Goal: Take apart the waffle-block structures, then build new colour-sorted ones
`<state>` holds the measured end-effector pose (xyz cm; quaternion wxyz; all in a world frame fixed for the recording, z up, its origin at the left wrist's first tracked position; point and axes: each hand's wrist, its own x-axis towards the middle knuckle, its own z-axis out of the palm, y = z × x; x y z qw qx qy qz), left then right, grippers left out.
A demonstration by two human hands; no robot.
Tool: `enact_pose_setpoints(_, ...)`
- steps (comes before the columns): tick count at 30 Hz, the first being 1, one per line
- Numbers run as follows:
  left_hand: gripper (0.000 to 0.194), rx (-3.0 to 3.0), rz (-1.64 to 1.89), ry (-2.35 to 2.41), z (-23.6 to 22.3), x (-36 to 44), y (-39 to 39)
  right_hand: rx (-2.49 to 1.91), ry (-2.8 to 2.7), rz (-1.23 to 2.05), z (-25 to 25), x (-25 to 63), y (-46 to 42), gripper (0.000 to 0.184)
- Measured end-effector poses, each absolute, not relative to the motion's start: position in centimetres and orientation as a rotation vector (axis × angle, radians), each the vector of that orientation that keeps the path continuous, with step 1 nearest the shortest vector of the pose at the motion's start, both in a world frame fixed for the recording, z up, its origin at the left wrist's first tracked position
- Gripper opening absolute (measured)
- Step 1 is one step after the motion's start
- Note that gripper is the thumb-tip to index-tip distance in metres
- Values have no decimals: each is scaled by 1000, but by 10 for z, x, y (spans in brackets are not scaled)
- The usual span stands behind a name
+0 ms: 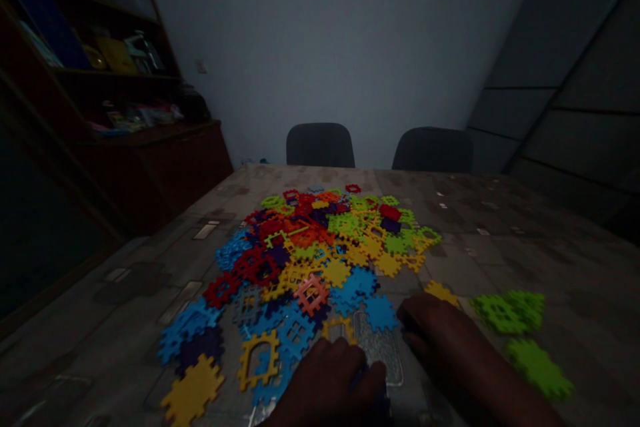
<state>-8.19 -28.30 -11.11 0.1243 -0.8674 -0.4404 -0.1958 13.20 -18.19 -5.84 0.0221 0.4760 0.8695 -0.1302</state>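
Note:
A large heap of colourful plastic interlocking tiles with notched edges lies on the table. My left hand is at the front, fingers curled over a dark purple tile that shows only in part beside the thumb. A yellow frame tile and a blue window tile lie close to it. My right hand is closed, knuckles up, just right of a solid blue tile; whatever is under its fingers is hidden. Past its knuckles is a yellow tile.
Green tiles are stacked at the right, with another green tile nearer me. A patterned cloth covers the table. Two dark chairs stand at the far side. Shelves with assorted items are at the left.

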Motion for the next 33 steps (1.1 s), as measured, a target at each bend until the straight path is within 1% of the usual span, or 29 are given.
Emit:
enact_pose_setpoints(4,33,-2532,-541,-1293,-111,-81,-282,1512,2700,-345,-57,137,-181,15)
enact_pose_setpoints(7,32,-2539,-540,-1285,-115,-80,-281,1518,2689,-363,-57,139,-181,18)
enact_pose_setpoints(10,36,-2581,-554,-1282,-113,-81,-280,1503,2703,-363,-57,139,-180,17)
enact_pose_setpoints(12,41,-2654,-587,-1313,-102,-88,-279,1499,2746,-357,-58,140,-179,16)
enact_pose_setpoints(14,32,-2752,-629,-1434,-83,-100,-276,1493,2770,-361,-60,140,-179,16)
enact_pose_setpoints(16,4,-2791,-659,-1666,-60,-117,-270,1483,2787,-361,-62,140,-180,15)
enact_pose_setpoints(17,16,-2796,-644,-1756,-50,-125,-266,1483,2791,-360,-62,140,-180,15)
enact_pose_setpoints(18,23,-2814,-603,-1832,-42,-134,-261,1485,2789,-362,-62,139,-181,15)
enact_pose_setpoints(19,25,-2813,-565,-1933,-36,-141,-256,1486,2782,-366,-61,138,-182,15)
enact_pose_setpoints(23,19,-2492,-596,-2407,-34,-153,-239,1479,2688,-415,-50,133,-184,18)
enact_pose_setpoints(25,19,-2360,-629,-2493,-38,-151,-235,1473,2668,-444,-46,131,-185,20)
enact_pose_setpoints(27,20,-2329,-628,-2505,-40,-148,-235,1466,2680,-448,-44,130,-185,21)
enact_pose_setpoints(29,17,-2406,-590,-2430,-38,-145,-238,1457,2686,-434,-45,131,-185,21)
enact_pose_setpoints(31,13,-2570,-486,-2258,-34,-143,-243,1448,2690,-415,-47,133,-184,19)
enact_pose_setpoints(32,14,-2646,-402,-2162,-32,-143,-246,1442,2688,-412,-49,134,-184,18)
enact_pose_setpoints(33,19,-2698,-311,-2083,-30,-142,-249,1438,2686,-410,-50,134,-183,18)
